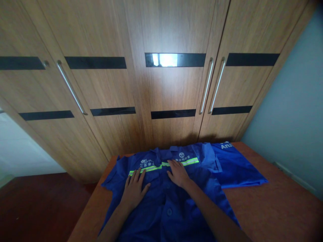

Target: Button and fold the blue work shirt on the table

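"Where does the blue shirt (153, 198) lie?"

"Spread on the surface (264, 211), front up. Its collar (165, 154) points to the far edge, and one sleeve (111, 179) comes close to the left edge. The lower part runs out of view."

"And the hands, where are they on it?"

"Both are on top of the chest. The left hand (134, 190) is on the side toward the surface's left edge, its fingertips reaching the reflective stripe (190, 162). The right hand (178, 174) lies just across the front opening, a little nearer the far edge, with its fingers over the stripe's inner end."

"Are they gripping the cloth?"

"No, both are released: palms down, fingers extended, laid against the fabric."

"What's beside the shirt?"

"A folded blue garment (237, 169) toward the far right corner, white lettering (226, 145) at its far end. The shirt's other sleeve (210, 161) overlaps it."

"And past the far edge?"

"A wooden wardrobe (174, 30) with metal handles (206, 85)."
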`<action>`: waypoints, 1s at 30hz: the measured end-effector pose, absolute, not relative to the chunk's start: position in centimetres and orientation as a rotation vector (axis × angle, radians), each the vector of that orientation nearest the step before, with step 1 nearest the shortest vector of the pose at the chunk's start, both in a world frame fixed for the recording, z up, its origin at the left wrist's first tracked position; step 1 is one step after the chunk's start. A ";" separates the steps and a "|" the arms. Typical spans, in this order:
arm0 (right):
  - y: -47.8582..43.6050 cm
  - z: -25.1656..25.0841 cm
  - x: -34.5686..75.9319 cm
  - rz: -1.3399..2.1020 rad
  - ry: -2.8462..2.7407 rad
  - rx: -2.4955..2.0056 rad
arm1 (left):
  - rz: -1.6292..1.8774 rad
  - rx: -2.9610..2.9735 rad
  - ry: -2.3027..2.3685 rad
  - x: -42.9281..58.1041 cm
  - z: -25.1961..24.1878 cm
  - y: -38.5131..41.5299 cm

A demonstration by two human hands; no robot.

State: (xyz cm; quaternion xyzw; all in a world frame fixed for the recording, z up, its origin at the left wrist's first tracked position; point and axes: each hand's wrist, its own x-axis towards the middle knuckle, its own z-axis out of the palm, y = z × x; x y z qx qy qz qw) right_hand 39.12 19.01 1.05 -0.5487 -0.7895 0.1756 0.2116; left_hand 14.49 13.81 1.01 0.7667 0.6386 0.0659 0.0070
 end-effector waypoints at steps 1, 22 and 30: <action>18.8 1.0 39.2 0.489 -2.187 -1.530 | 0.169 2.387 2.005 14.2 1.3 13.6; 28.8 1.2 39.0 0.641 -1.423 -1.649 | 0.345 2.267 1.844 22.4 3.6 27.0; 29.2 1.7 38.5 0.597 -1.539 -1.433 | 0.463 2.475 1.591 24.0 2.3 26.5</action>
